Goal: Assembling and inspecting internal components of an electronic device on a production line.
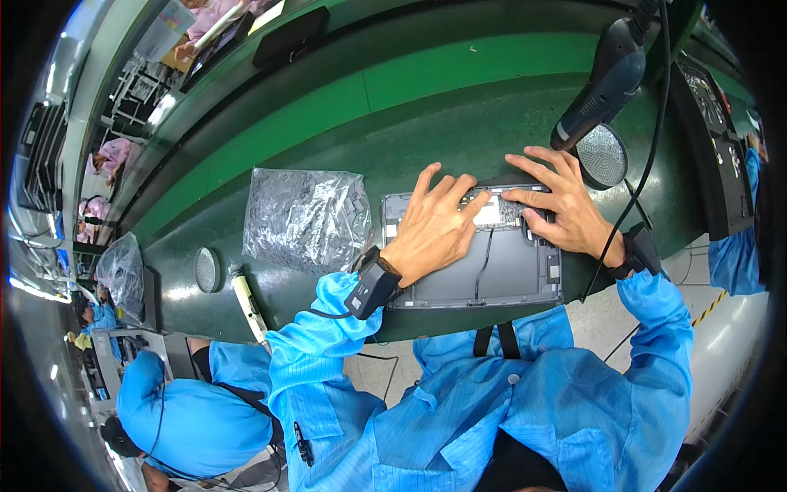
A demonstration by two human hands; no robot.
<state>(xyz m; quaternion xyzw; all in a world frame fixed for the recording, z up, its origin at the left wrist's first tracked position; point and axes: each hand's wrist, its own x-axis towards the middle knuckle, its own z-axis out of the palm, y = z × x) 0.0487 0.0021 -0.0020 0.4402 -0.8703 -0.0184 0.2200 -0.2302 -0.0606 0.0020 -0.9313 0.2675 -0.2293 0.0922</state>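
Note:
An opened dark grey laptop base (pixel 516 275) lies in front of me on the green bench, with a circuit board (pixel 510 211) along its far side and a black cable running down its middle. My left hand (pixel 434 225) rests over the board's left part, fingers spread and fingertips down near a white patch. Across from it, my right hand (pixel 570 205) reaches over the board's right part, with index finger and thumb stretched apart. Neither hand visibly grips anything. The spots under the fingertips are hidden. Each wrist wears a black device.
A clear bag of dark parts (pixel 307 217) lies left of the laptop base. Further left are a white pen-shaped tool (pixel 248 307) and a round dish (pixel 206 271). A dark handheld tool (pixel 602 86) hangs above another round dish (pixel 602 156). A co-worker in blue (pixel 201 410) sits at left.

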